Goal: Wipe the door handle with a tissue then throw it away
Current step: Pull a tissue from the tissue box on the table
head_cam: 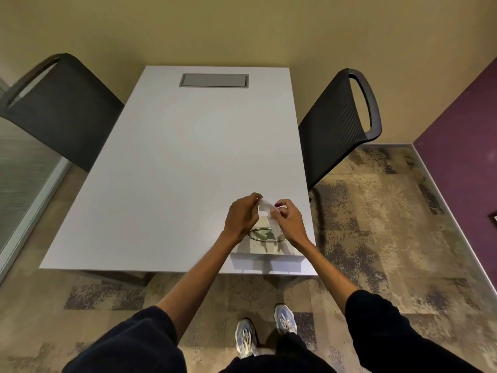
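A person stands at the near edge of a white table (pixel 166 162), both hands raised over a tissue box (pixel 265 254) that sits at the table's near right corner. The left hand (pixel 242 216) and the right hand (pixel 290 219) each pinch an upper edge of a single white tissue (pixel 265 208), fingertips closed on the sheet, which hangs between them just above the box's oval opening (pixel 265 235). The tissue looks nearly weightless, soft and limp, likely to tear if tugged hard and to crumple at any squeeze; a light pinch at the top corners, as here, seems the safest hold, and bunching it into a pad would probably suit the wiping. The tabletop is smooth and bare apart from the box and a grey cable hatch (pixel 214 80) at the far end. Two dark mesh chairs (pixel 336 125) flank the table. Patterned carpet (pixel 376 224) covers the floor, beige walls meet a purple one (pixel 462 109) on the right, and a glass partition (pixel 21 168) stands at left. No door handle or bin is in view.
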`<state>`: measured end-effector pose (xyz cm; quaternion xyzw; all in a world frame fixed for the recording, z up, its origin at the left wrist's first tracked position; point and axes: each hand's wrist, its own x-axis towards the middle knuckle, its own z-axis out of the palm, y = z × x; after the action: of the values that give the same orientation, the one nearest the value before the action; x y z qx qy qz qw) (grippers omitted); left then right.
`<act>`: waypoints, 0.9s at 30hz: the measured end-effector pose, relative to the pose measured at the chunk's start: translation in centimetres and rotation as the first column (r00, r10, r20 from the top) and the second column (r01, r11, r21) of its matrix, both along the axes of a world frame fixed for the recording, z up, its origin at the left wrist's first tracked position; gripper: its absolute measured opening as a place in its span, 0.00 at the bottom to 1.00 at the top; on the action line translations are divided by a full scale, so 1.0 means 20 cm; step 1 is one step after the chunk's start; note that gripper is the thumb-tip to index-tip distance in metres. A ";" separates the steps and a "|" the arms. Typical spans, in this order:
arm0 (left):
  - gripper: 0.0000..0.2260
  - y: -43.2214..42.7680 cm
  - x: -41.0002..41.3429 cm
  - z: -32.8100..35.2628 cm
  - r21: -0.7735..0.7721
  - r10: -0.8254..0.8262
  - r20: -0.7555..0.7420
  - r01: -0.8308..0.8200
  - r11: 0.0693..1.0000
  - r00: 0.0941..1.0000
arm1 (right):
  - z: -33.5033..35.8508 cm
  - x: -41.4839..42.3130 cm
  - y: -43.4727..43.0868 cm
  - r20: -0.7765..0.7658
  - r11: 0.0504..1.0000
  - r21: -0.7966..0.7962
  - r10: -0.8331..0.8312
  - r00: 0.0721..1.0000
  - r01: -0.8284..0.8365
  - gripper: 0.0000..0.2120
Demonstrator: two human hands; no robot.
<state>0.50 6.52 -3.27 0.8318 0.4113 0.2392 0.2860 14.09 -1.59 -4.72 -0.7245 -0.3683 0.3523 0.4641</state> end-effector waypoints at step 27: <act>0.10 0.03 -0.26 0.15 -0.219 0.458 0.035 -0.440 0.871 0.888 | 0.16 -0.02 0.27 0.167 0.983 -0.036 0.186 0.968 -0.182 0.09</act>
<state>-4.79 7.02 -0.20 0.6684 0.6030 0.2908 0.3242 13.63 3.78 -1.44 -0.7192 -0.4685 0.3346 0.3890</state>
